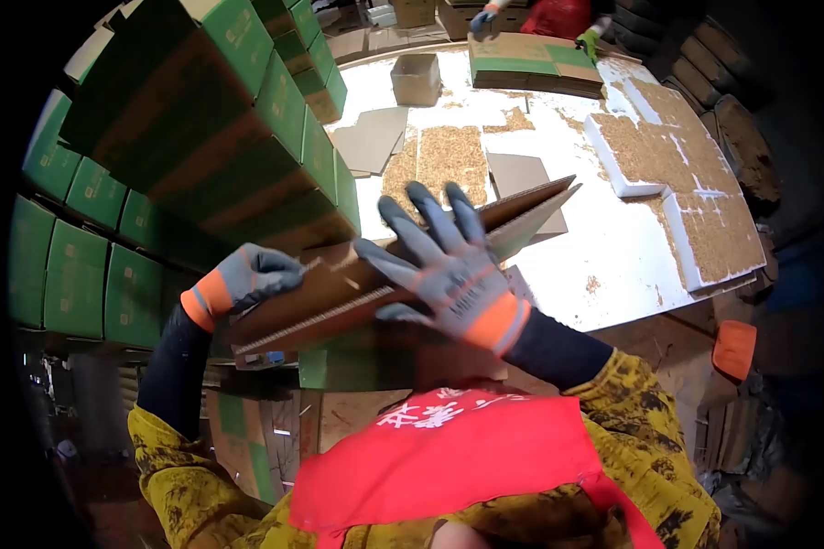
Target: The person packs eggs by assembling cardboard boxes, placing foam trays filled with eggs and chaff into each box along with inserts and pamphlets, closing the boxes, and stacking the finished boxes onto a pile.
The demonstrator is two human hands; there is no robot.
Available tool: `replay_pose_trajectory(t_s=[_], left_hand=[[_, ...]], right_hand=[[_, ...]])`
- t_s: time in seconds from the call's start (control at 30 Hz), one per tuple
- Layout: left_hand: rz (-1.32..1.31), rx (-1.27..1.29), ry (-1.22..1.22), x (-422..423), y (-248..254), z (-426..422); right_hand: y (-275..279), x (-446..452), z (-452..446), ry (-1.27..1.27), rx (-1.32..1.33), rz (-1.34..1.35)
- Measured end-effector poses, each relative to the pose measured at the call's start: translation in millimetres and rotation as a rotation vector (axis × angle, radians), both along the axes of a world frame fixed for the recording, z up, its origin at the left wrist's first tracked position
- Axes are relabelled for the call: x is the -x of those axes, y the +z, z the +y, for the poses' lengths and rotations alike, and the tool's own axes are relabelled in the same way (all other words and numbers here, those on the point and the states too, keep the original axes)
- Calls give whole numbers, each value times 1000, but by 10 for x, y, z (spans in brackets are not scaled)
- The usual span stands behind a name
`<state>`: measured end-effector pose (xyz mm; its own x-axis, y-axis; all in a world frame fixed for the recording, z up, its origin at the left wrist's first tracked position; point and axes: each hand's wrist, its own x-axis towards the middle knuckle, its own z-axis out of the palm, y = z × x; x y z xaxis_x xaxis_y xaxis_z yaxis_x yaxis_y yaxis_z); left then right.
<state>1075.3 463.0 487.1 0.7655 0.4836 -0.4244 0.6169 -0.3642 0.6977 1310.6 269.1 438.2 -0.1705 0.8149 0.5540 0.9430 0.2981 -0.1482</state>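
Observation:
A partly opened cardboard box (325,297), brown on its inner side, is held up in front of me at the near edge of the table. My left hand (252,277), in a grey and orange glove, is closed on the left end of its upper edge. My right hand (453,279), gloved the same way, lies across the box's edges with its fingers spread. The palm hides part of the box, and I cannot tell how firmly it presses. Beyond the right hand, the box's far end narrows to a pointed corner.
Green and brown cartons (284,105) are stacked high at the left. On the white table (604,265) lie blocks filled with brown flakes (714,229), grey sheets (371,142) and a small box (417,80). Across it, another person's gloved hand (588,43) touches flattened cartons (536,64).

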Motion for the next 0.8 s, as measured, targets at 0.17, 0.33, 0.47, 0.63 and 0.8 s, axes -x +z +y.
replay_pose_trajectory(t_s=[0.17,0.33,0.47,0.63,0.8], left_hand=[[-302,-578,181,298,177,-187],[-407,-626,395,615,-49,-47],[-351,-792,144,18,-659,-362],[-277,443,-139,7,-951,142],[-453,215,326,403,-915,13]], right_hand=[[-16,-23,-612,11,36,217],[376,-149,-1037,160,281,310],[246,244,-735,427,451,408],[-286,134,-59,354,739,1027],[-327,350,-139,81,109,46]])
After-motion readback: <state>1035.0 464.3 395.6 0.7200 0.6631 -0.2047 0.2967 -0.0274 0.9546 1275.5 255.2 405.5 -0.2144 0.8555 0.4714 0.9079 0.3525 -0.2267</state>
